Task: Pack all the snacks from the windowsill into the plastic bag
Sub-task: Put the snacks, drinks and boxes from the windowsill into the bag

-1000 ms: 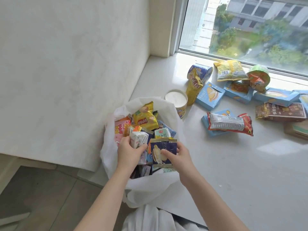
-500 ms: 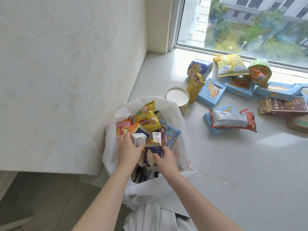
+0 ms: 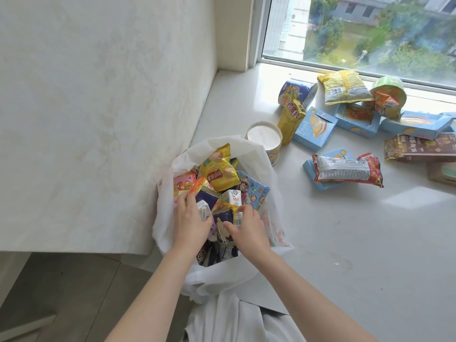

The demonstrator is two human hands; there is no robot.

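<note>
1. The plastic bag [image 3: 222, 272] is white and sits wide open at the near left corner of the windowsill [image 3: 320, 243]. It's stuffed: a yellow packet [image 3: 218, 172] is on top at the back, and a cartoon-printed blue box [image 3: 254, 191] is to its right.
2. The left hand [image 3: 191, 220] is inside the mouth of the bag. Its fingers are fairly straight and press down on the snacks, with no real grip on anything.
3. The right hand [image 3: 249, 228] is beside it. Its grip looks like a thumb-and-finger pinch on a dark-blue packet [image 3: 223, 224], though the angle makes it hard to be sure. A small white carton [image 3: 234, 199] pokes up just behind.
4. More snacks are loose on the sill:
   - a white-topped tub [image 3: 264, 139] touching the bag's far side
   - a light-blue box [image 3: 314, 128]
   - a red packet [image 3: 348, 170] lying on another blue box
   - a blue tin [image 3: 296, 91] on its side
   - a yellow bag [image 3: 344, 87] and a green-lidded cup [image 3: 388, 95] by the window [image 3: 370, 33]
5. The sill is pale and glossy, there's a plain white wall [image 3: 98, 95] on the left, and grey floor [image 3: 61, 292] below.
6. A brown packet [image 3: 424, 146] and the boxes near it are cut off by the right edge. The lower layers in the bag are buried.
</note>
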